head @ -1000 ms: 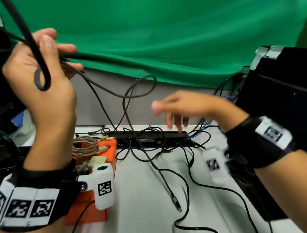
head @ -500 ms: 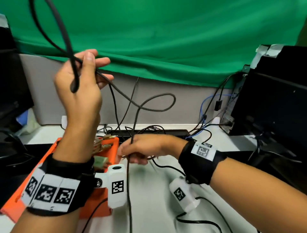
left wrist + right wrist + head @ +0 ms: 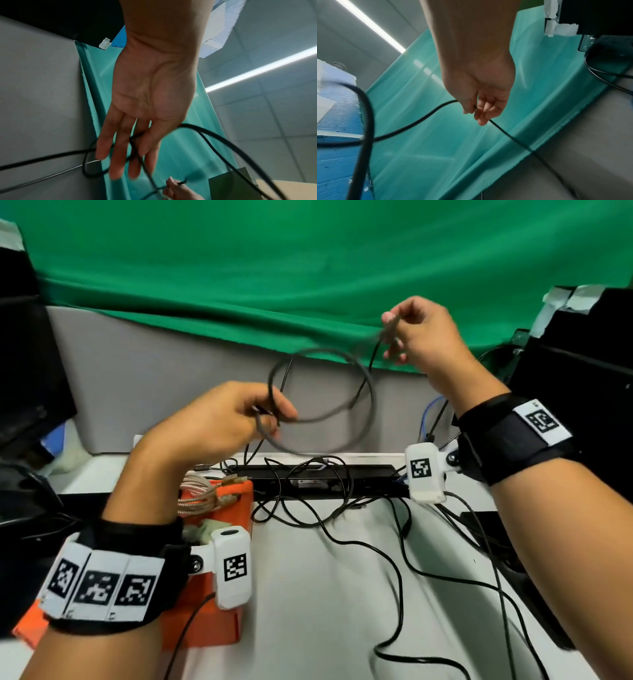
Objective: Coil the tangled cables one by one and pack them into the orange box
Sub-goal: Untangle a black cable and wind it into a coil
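A black cable (image 3: 359, 378) hangs in the air above the table as a round loop. My left hand (image 3: 260, 416) pinches the loop's left side, where its strands cross; in the left wrist view the cable (image 3: 214, 136) runs under my straight fingers (image 3: 118, 151). My right hand (image 3: 397, 337) is raised at the upper right and pinches the same cable (image 3: 423, 117) between thumb and fingers. The orange box (image 3: 239, 501) sits on the table under my left forearm, with a braided beige cable (image 3: 198, 494) coiled inside it.
More tangled black cables (image 3: 394, 556) lie over the white table (image 3: 308, 611) and across a black power strip (image 3: 325, 481) at the back. A black monitor (image 3: 582, 392) stands at the right, dark equipment (image 3: 24, 378) at the left, a green cloth (image 3: 274, 268) behind.
My left hand has come down from high on the left to mid-height. My right hand rose from the table to the upper right, drawing the cable into a round loop.
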### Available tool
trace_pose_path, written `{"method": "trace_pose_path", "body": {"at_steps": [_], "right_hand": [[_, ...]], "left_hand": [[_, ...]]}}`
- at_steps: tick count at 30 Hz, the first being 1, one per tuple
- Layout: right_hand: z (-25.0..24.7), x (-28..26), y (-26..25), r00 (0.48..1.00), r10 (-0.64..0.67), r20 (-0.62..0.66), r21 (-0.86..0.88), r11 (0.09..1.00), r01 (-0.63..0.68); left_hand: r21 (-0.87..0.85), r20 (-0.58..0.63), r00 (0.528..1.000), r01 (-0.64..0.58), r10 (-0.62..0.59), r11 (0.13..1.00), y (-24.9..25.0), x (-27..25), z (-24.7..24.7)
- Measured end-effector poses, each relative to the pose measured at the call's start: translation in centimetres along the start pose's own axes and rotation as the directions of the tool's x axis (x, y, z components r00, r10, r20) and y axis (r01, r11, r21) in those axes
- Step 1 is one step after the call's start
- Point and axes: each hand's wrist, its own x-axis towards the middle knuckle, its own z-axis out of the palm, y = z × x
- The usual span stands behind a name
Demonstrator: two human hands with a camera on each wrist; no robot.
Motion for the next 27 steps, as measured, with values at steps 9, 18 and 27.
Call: {"method": "trace_pose_path", "body": {"at_steps": [9,18,27], "right_hand": [[-0.6,-3.5,-3.0,0.92,-0.002,0.392,0.398,0.902,-0.167],[0.7,-6.0,-4.6,0.768,-0.202,0.608,0.076,0.977,0.197],[-0.5,-9.2,-0.1,0.943,-0.309,0.121,0.036,0.951,0.307]], "left_hand": [[0.287,-0.005,0.997,0.078,-0.08,0.955,1.5,-0.4,1.2],[-0.17,-0.245,0.962,-0.162,0.118,0.972,1.5,1.5,4.3],[-0.834,-0.278,0.96,-0.23,-0.021,0.502,3.5,0.8,3.7]]}}
